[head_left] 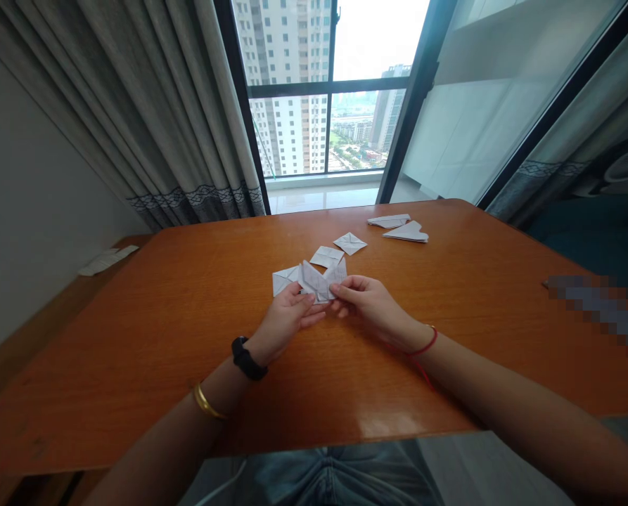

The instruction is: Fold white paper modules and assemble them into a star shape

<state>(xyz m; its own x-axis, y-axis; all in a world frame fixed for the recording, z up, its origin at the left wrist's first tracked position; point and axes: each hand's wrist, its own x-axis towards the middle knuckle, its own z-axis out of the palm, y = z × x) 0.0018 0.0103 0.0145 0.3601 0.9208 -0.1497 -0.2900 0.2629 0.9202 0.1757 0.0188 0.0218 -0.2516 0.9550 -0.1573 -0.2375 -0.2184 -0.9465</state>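
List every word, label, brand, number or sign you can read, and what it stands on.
No readable text anywhere in view.
Folded paper between the left hand and right hand: any faint marks are too blurred to read.
Black wristband: no legible brand.
Long object at far right: pixelated, unreadable.

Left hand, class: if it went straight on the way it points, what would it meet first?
The left hand would first meet the folded paper it holds; past that, perhaps the right hand, though depth is unclear.
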